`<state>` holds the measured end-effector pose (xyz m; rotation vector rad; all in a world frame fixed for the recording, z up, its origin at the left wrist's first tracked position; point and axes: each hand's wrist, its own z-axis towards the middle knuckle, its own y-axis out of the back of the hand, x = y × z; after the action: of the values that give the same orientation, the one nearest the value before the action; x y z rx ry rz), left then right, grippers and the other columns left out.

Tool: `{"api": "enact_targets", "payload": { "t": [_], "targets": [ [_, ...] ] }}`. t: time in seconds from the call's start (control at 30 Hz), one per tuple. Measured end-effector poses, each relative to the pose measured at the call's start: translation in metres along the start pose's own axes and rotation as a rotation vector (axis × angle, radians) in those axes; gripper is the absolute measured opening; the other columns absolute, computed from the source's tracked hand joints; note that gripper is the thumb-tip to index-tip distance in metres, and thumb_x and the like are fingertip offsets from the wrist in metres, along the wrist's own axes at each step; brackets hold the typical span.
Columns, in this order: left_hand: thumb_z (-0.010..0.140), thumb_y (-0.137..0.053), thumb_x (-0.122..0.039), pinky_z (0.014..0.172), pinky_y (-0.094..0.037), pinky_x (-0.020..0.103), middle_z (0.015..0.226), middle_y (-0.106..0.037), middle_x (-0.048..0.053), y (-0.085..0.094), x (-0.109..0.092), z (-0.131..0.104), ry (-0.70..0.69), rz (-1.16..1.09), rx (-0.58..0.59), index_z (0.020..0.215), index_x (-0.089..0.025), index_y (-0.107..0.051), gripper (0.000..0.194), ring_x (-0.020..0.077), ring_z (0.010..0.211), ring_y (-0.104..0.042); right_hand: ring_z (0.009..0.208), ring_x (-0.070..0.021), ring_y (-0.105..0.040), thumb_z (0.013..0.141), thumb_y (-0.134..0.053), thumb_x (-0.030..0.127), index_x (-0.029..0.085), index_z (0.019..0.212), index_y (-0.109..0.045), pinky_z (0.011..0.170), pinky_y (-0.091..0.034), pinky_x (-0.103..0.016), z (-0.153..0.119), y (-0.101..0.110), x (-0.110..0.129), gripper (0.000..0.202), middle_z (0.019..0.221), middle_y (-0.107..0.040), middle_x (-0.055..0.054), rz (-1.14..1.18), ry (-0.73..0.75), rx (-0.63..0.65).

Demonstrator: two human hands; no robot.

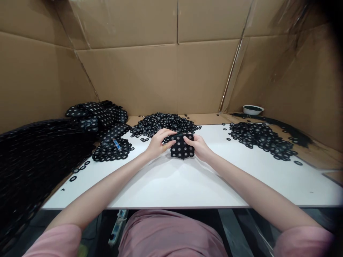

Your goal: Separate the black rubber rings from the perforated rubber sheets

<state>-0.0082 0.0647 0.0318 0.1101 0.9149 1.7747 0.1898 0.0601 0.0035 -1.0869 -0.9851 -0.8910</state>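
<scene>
Above the white table, my right hand (201,146) grips the right side of a small black sheet (182,149) dotted with rows of round, light spots. Its thumb presses on the front face. My left hand (160,143) is closed around the sheet's upper left edge, thumb in front and fingers behind the top. Part of the sheet is hidden by the fingers. Just behind my hands lies a heap of loose black rings (164,123).
A second pile of black rings (261,139) spreads at the right, near a white bowl (252,110) of dark bits. Spotted black sheets (99,114) are heaped at the left, with a blue-handled tool (117,144) on them. Cardboard walls (150,78) enclose the white table (171,192).
</scene>
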Motion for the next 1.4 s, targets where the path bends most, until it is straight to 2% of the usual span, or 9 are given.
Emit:
{"api": "enact_targets", "payload": {
  "t": [0.23, 0.43, 0.63, 0.73, 0.87, 0.97, 1.17, 1.4],
  "targets": [
    [0.084, -0.059, -0.029, 0.074, -0.049, 0.028, 0.095, -0.063, 0.007, 0.001, 0.0, -0.001, -0.034, -0.009, -0.033, 0.111, -0.019, -0.064, 0.028, 0.0151, 0.081, -0.059, 0.075, -0.0189, -0.061, 0.053, -0.083, 0.033, 0.017, 0.081, -0.064, 0.071, -0.046, -0.031, -0.007, -0.003, 0.011, 0.037, 0.082, -0.068, -0.004, 0.12, -0.133, 0.076],
    [0.084, -0.061, -0.027, 0.069, -0.049, 0.026, 0.094, -0.065, 0.007, 0.003, -0.003, -0.001, -0.049, -0.004, -0.058, 0.109, -0.019, -0.065, 0.027, 0.014, 0.079, -0.06, 0.079, -0.0215, -0.063, 0.051, -0.084, 0.025, 0.018, 0.09, -0.065, 0.071, -0.05, -0.034, -0.01, -0.002, 0.014, 0.044, 0.089, -0.069, -0.005, 0.106, -0.137, 0.17],
    [0.085, -0.06, -0.026, 0.067, -0.05, 0.023, 0.086, -0.068, 0.005, -0.001, -0.009, -0.004, -0.04, 0.023, -0.071, 0.111, -0.018, -0.063, 0.028, 0.0108, 0.068, -0.061, 0.084, -0.0223, -0.064, 0.055, -0.083, 0.029, 0.017, 0.092, -0.068, 0.078, -0.051, -0.038, -0.011, -0.008, 0.007, 0.042, 0.093, -0.069, -0.006, 0.011, -0.076, 0.168],
    [0.085, -0.059, -0.026, 0.068, -0.052, 0.024, 0.091, -0.069, 0.005, -0.001, -0.009, -0.004, -0.056, 0.045, -0.071, 0.108, -0.018, -0.064, 0.025, 0.0121, 0.073, -0.063, 0.086, -0.0229, -0.064, 0.055, -0.082, 0.031, 0.016, 0.093, -0.068, 0.082, -0.05, -0.039, -0.011, -0.008, 0.004, 0.043, 0.095, -0.069, -0.008, -0.041, -0.03, 0.158],
    [0.086, -0.057, -0.026, 0.081, -0.051, 0.032, 0.105, -0.064, 0.011, 0.001, -0.006, -0.003, -0.186, 0.121, -0.039, 0.104, -0.018, -0.064, 0.02, 0.0184, 0.096, -0.061, 0.087, -0.0234, -0.063, 0.052, -0.084, 0.032, 0.015, 0.092, -0.068, 0.081, -0.05, -0.039, -0.01, -0.007, 0.002, 0.046, 0.094, -0.069, -0.008, -0.143, 0.014, 0.138],
    [0.085, -0.058, -0.029, 0.079, -0.05, 0.035, 0.098, -0.063, 0.011, 0.002, -0.006, -0.001, -0.208, 0.215, -0.022, 0.1, -0.018, -0.065, 0.02, 0.0202, 0.093, -0.058, 0.085, -0.0233, -0.062, 0.053, -0.083, 0.033, 0.015, 0.089, -0.068, 0.08, -0.049, -0.039, -0.01, -0.007, 0.002, 0.044, 0.093, -0.069, -0.007, -0.204, 0.026, 0.121],
    [0.089, -0.05, -0.03, 0.067, -0.045, 0.028, 0.08, -0.063, 0.005, 0.001, -0.013, -0.002, -0.1, 0.095, 0.096, 0.091, -0.017, -0.063, 0.018, 0.0153, 0.074, -0.057, 0.081, -0.0227, -0.061, 0.056, -0.08, 0.036, 0.015, 0.079, -0.067, 0.076, -0.049, -0.037, -0.012, -0.008, 0.007, 0.035, 0.084, -0.069, -0.006, -0.292, 0.111, 0.168],
    [0.092, -0.043, -0.032, 0.058, -0.039, 0.024, 0.066, -0.058, 0.001, -0.01, -0.018, 0.0, 0.119, -0.03, -0.009, 0.072, -0.015, -0.061, 0.032, 0.0114, 0.061, -0.051, 0.082, -0.0248, -0.063, 0.055, -0.081, 0.036, 0.017, 0.082, -0.069, 0.076, -0.05, -0.039, -0.012, -0.011, 0.008, 0.035, 0.086, -0.07, -0.007, -0.29, 0.101, 0.155]
  ]
}}
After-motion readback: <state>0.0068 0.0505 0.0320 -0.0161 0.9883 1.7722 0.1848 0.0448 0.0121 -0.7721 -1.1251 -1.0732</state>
